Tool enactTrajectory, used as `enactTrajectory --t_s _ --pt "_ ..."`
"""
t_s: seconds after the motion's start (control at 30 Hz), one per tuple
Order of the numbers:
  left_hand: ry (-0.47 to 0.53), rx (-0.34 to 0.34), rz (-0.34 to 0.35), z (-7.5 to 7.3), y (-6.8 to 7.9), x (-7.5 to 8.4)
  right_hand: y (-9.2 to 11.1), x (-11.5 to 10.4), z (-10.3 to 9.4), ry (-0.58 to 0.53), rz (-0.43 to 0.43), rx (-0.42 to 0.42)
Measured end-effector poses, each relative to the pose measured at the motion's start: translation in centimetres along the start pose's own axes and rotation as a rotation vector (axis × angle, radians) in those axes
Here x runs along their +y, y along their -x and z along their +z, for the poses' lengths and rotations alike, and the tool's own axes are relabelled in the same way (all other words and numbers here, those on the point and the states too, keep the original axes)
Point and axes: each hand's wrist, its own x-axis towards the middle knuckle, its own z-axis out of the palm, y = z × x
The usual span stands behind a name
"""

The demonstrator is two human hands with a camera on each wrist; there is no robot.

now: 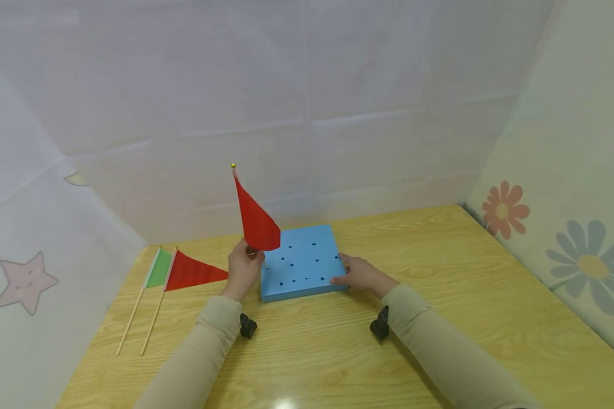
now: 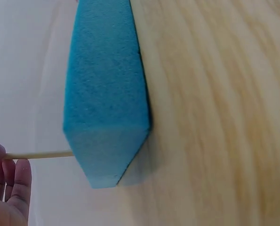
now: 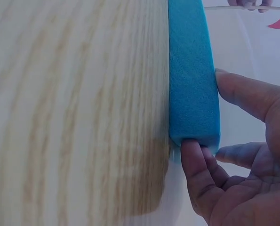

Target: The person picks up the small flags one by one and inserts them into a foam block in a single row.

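My left hand (image 1: 243,271) pinches the thin wooden stick of a red flag (image 1: 258,226), which stands nearly upright with a gold ball at its top. The lower end of the stick (image 2: 41,155) meets the near left part of a blue foam board (image 1: 303,257) dotted with small holes. At the board's right side, my right hand (image 1: 364,275) grips the edge. Its thumb (image 3: 241,92) presses on the top face while the fingers curl against the side, as the right wrist view shows.
Left of the board, a green flag (image 1: 158,269) and a second red flag (image 1: 191,271) lie side by side on the wooden table (image 1: 440,272). A pale cloth wall (image 1: 307,113) rises behind the table, and a flowered one (image 1: 583,170) stands at the right.
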Motion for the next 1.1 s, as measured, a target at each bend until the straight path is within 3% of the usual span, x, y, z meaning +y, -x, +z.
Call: enactTrajectory --t_s 0.23,0.67,1.0,1.1 --pt "-0.034 -0.025 -0.060 0.3 0.1 -0.5 -0.3 0.3 0.1 -0.022 0.021 -0.004" --pt "0.002 -0.051 -0.143 0.2 0.2 -0.3 -0.1 0.1 0.2 -0.047 0.044 -0.010" --pt "0.024 -0.137 -0.264 -2.0 0.9 -1.0 -0.1 0.0 0.2 -0.026 0.037 -0.006" --pt "0.074 -0.145 -0.302 -2.8 1.1 -1.0 -0.1 -0.1 0.0 -0.022 0.040 -0.006"
